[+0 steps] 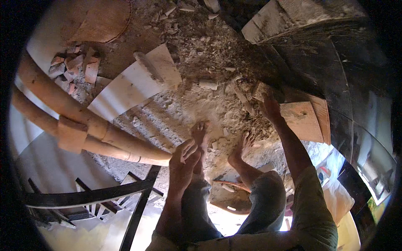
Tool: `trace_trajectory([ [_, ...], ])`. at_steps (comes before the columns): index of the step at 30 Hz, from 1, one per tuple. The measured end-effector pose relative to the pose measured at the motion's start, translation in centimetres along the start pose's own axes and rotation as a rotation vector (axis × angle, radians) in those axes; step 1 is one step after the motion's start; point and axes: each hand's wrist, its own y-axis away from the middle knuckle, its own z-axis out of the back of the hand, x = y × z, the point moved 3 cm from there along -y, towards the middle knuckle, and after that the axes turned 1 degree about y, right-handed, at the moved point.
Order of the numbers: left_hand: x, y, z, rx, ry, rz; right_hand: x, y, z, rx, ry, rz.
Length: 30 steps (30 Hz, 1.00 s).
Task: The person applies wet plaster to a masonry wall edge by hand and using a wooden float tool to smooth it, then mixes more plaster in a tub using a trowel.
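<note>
My right hand reaches out to the right of my feet, its fingers closed on a rough brown chunk of rubble. Beside the chunk, a dusty stick-like piece lies in loose debris. My left hand hangs by my left knee, fingers loosely bent and a little apart, with nothing visible in it. It is nearest to the end of a long wooden pole; whether they touch I cannot tell. My bare feet are on the dusty ground between the hands.
Broken bricks are piled at far left, near a pale flat board with a piece on it. A dark metal frame stands at lower left. At right are brown boards, a dark panel and a plastic bag.
</note>
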Motion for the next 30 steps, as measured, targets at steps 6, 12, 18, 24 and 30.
trace_trajectory([
  [6, -3.5, -3.0, -1.0, 0.078, -0.338, -0.164, 1.7, -8.7, 2.3, -0.440, 0.187, 0.292],
  [12, -3.5, -4.2, -3.1, -0.011, -0.294, -0.293, 5.5, -19.4, 5.2, -0.723, 0.417, 0.401],
  [18, -4.6, -5.0, -2.6, -0.064, -0.728, -0.790, 6.8, -25.9, 5.4, -0.553, 0.618, 0.268],
  [24, -5.3, -5.4, -3.9, 0.041, -0.738, -0.794, 9.0, -24.3, 5.6, -0.744, 0.871, 0.234],
  [30, -6.2, -4.5, -6.0, 0.170, -0.750, -0.827, 5.7, -21.6, 3.3, -0.832, 0.639, 0.278],
])
